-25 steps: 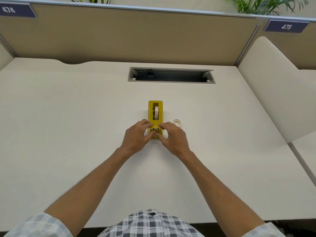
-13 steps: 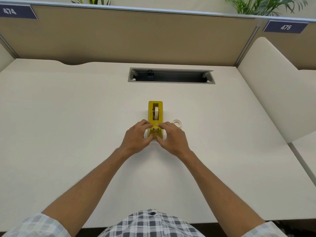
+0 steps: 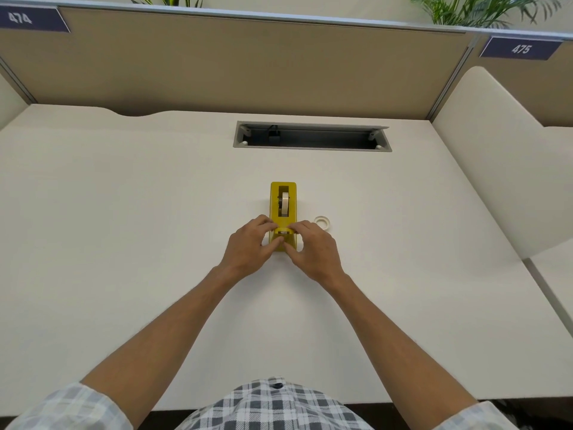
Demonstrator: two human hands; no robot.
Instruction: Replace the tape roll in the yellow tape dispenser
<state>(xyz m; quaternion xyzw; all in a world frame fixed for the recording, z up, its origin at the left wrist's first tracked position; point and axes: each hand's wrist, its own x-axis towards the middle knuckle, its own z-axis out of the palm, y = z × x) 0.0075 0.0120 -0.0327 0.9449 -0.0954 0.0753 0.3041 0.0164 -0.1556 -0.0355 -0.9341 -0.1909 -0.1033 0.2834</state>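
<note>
The yellow tape dispenser (image 3: 274, 202) stands in the middle of the desk, long axis pointing away from me. A pale tape roll (image 3: 283, 205) sits upright in its slot. My left hand (image 3: 248, 249) and my right hand (image 3: 313, 251) flank the dispenser's near end, fingertips and thumbs pinching around the cutter. Whether they hold the tape's loose end is too small to tell. A small white ring, an empty tape core (image 3: 322, 222), lies flat on the desk just right of the dispenser, beside my right hand's knuckles.
An open grey cable slot (image 3: 311, 137) is cut into the desk behind the dispenser. Beige partition panels rise at the back, and a curved cream divider (image 3: 496, 156) stands on the right. The desk's front edge is by my waist.
Both hands stay at the dispenser's near end; the fingertips have shifted slightly around the cutter. The dispenser and the white ring have not moved.
</note>
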